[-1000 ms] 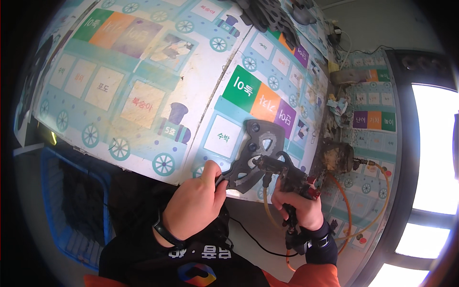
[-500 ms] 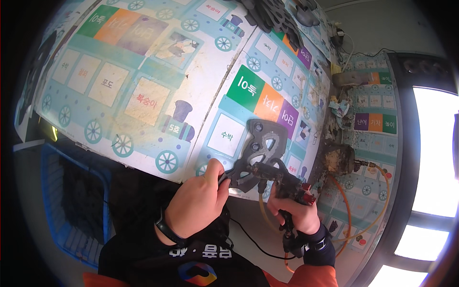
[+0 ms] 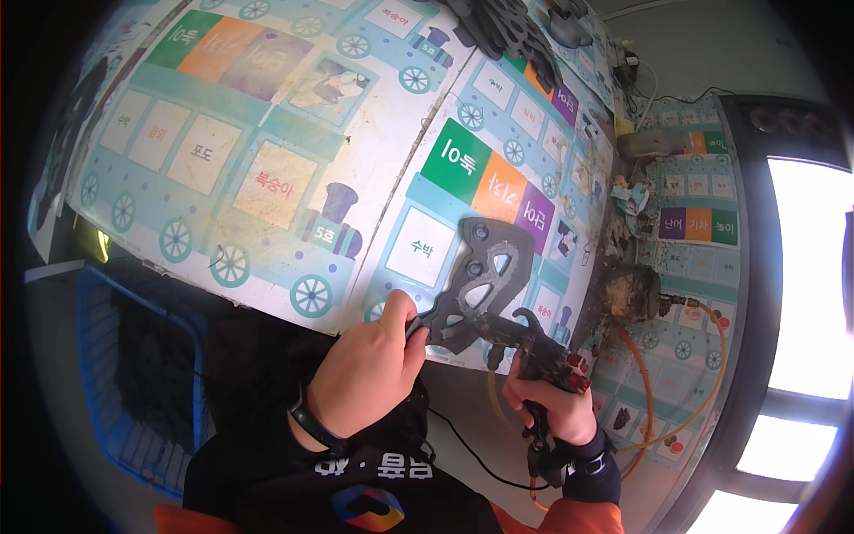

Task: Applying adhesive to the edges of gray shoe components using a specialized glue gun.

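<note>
My left hand (image 3: 363, 381) is closed, with thumb and fingertips pinching the lower left end of a dark grey, flat moulded piece (image 3: 514, 238). The piece has several cut-out openings and round marks, and is held above the near edge of the table. My right hand (image 3: 567, 408) grips a dark spray gun (image 3: 534, 349) with red knobs at its back. The gun's front end points left and overlaps the piece's lower edge in the picture; whether they touch I cannot tell. Part of the gun's handle is hidden by my fingers.
The table (image 3: 356, 191) has a stained printed covering. Dark grey pieces (image 3: 511, 36) are heaped at its far side. A blue basket (image 3: 93, 374) stands at lower left. A grimy pot-like container (image 3: 630, 294) sits at the right, with an orange hose (image 3: 648, 383) nearby.
My right hand has shifted the spray gun slightly right and down, uncovering more of the grey piece's lower openings. My left hand and the piece stay nearly still.
</note>
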`<state>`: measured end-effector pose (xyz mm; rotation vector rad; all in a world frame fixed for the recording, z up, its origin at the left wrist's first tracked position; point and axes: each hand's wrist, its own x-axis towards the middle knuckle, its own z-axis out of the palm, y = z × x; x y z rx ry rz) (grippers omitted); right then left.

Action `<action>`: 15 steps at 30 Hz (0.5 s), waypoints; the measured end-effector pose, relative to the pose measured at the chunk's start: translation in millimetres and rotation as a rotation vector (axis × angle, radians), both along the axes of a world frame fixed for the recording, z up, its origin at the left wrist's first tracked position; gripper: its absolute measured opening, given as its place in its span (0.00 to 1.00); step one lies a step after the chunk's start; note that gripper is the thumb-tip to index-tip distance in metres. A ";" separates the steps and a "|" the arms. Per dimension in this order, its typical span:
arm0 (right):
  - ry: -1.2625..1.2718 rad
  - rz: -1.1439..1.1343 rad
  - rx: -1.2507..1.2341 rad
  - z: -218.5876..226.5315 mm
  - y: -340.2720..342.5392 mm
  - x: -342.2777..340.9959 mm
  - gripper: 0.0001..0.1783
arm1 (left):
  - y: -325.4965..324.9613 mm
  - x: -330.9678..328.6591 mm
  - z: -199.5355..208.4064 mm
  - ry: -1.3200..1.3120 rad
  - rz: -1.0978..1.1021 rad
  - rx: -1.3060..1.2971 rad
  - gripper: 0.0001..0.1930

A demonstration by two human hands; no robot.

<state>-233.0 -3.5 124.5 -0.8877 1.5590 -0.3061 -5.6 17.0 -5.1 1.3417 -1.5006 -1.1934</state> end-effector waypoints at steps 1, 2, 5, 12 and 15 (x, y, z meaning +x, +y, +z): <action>-0.001 -0.001 -0.001 0.0 0.4 0.3 0.04 | 0.0 0.0 0.0 -0.001 -0.001 -0.001 0.14; -0.003 -0.006 -0.009 -0.1 0.8 0.6 0.04 | 0.1 0.1 0.2 -0.001 -0.004 0.015 0.14; -0.016 -0.011 -0.016 -0.3 0.9 1.2 0.04 | 0.1 0.3 0.7 0.001 -0.013 0.041 0.13; -0.082 0.018 0.011 -1.6 -4.6 4.9 0.04 | 0.4 1.7 0.2 -0.012 -0.021 0.061 0.14; -0.021 0.039 -0.020 -2.4 -3.5 10.0 0.03 | 0.9 1.5 0.4 -0.027 -0.023 0.069 0.14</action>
